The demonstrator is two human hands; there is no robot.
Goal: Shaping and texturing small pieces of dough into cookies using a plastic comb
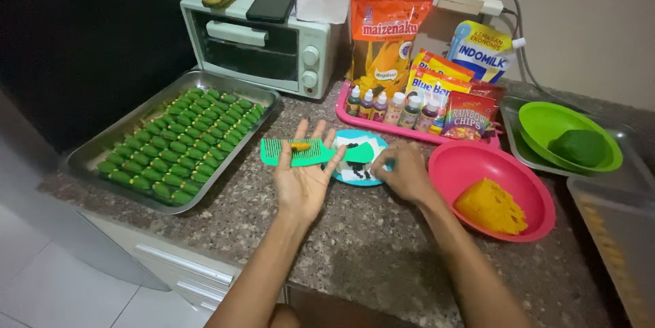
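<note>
My left hand [302, 181] is open and flat, palm up, and a green comb [310, 153] lies across my fingers [301, 134] with a small lump of orange dough [299, 146] sitting on its teeth. My right hand [407, 174] is curled down at the little blue plate [361, 157], and its fingers seem to be pinching at the tiny black bits there, but I cannot tell if they hold one. To do this part well, I think I should keep the comb level so the dough does not roll off, and press softly so the lines stay neat. A metal tray [102, 150] on the table [355, 239] to my left is full of small green cookies [184, 144] in rows. A pink bowl [471, 164] with more orange dough sits just beside my right hand.
</note>
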